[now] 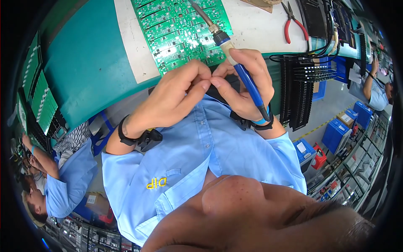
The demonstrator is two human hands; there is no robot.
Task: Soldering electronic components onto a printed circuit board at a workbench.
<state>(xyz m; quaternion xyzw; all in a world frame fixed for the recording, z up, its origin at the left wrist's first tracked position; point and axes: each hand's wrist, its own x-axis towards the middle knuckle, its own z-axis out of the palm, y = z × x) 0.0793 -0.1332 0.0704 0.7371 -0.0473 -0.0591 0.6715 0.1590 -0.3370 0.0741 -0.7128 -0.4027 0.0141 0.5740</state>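
My right hand has a soldering iron with a blue and cream handle lying across it, the metal tip slanting up and left over the green circuit board panel. Close by, my left hand is closed in a pinch. The thumb and fingertips of both hands meet just in front of the panel's near edge. Anything pinched between them is too small or hidden to make out. The panel lies on a pale sheet and carries rows of small components.
Red-handled pliers lie to the right of the panel, near dark cables. Green boards stand in a rack at the left, and a black rack stands at the right. Co-workers sit on both sides.
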